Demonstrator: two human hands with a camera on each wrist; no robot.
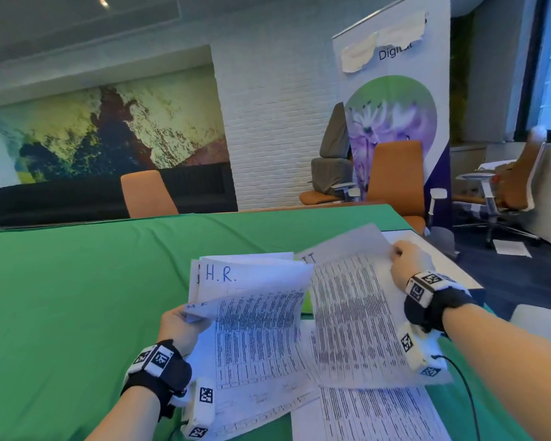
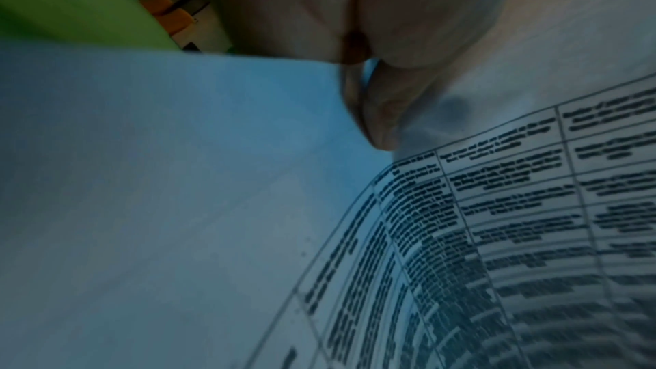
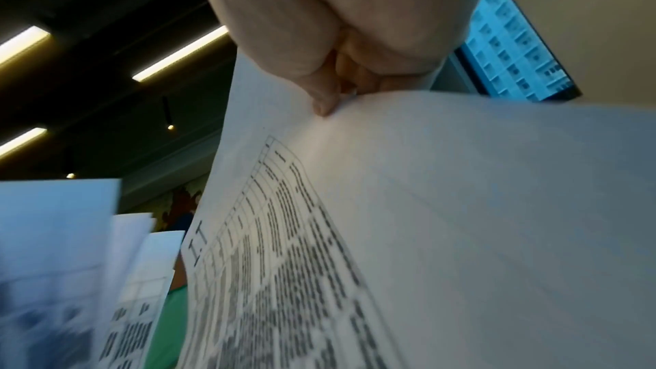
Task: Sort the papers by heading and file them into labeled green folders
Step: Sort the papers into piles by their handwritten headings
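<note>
A: Nearest edge. What lies flat?

B: Loose white printed sheets with dense tables (image 1: 376, 415), overlapping one another on the green cloth-covered table (image 1: 77, 297). A black cable (image 1: 468, 393) runs over the cloth by the right forearm.

A: Left hand?

B: The left hand (image 1: 180, 326), wrist strapped with a black band carrying square code markers, grips a fanned bundle of white sheets (image 1: 252, 281) at its lower left corner. The top sheets curl forward and droop. One page behind shows "H.R." handwritten in blue. In the left wrist view the thumb (image 2: 387, 111) presses down on a tabled sheet, pinching it.

A: Right hand?

B: The right hand (image 1: 406, 257), banded the same way, pinches the far edge of a single white tabled sheet headed "I.T." (image 1: 353, 313), raised clear of the table and tilted towards the bundle. The right wrist view shows the fingers (image 3: 325, 94) curled over that edge, with "I.T." legible at the sheet's corner.

A: Any folder?

B: A sliver of lime-green folder (image 1: 306, 302) shows between the bundle and the raised sheet. Label not readable.

A: Beyond the table?

B: Orange-backed office chairs (image 1: 396, 173), a tall white banner with a purple flower print (image 1: 392, 122), a white brick wall, and a yellow-and-blue abstract mural (image 1: 109, 135).
</note>
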